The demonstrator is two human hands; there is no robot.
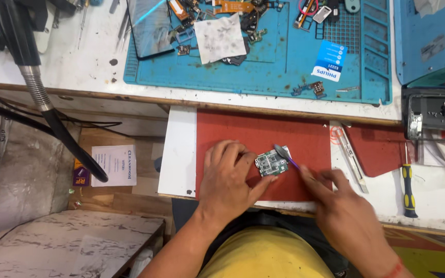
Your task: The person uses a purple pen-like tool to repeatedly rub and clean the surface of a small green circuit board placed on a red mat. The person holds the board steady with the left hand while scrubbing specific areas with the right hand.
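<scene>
Your left hand (227, 177) pins the board (272, 163) on the red mat (253, 134) with its fingers, while your right hand (338, 203) grips a brush (286, 154) whose tip touches the board's upper right edge.

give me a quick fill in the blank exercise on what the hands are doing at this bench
1. The left hand presses a small green ____ down on the red mat.
2. The right hand holds a tool with a ____ handle against it.
3. The screwdriver with the yellow and black grip lies to the ____ of the red mat.

Missing words: circuit board; purple; right
</scene>
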